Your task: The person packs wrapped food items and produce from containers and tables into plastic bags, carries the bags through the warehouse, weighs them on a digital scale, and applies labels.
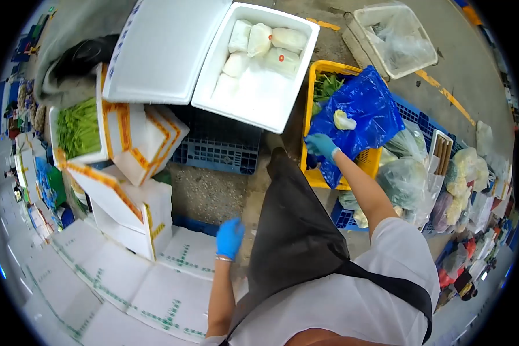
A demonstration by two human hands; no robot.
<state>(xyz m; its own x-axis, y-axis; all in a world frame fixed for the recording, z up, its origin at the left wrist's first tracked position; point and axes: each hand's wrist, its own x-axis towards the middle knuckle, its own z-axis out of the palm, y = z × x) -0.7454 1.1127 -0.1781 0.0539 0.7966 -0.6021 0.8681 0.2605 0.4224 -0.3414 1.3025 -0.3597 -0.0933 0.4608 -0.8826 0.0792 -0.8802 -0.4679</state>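
My right hand (322, 145), in a blue-green glove, is at the left side of a yellow crate (307, 164). Its fingers are closed on the edge of a blue plastic bag (369, 112) spread across the crate. On the bag lies a small pale, yellowish-white piece (344, 120), perhaps a vegetable. Green leaves (327, 86) show in the crate's far left corner. My left hand (229, 237), gloved in blue, hangs loosely open above the white boxes, with nothing visible in it.
An open white foam box (254, 86) holds several white packages, its lid (164, 49) leaning left. Green stalks (76, 128) fill another foam box. White boxes (155, 294) with green print lie front left. Bagged vegetables (409, 179) sit right; a white crate (395, 40) stands behind.
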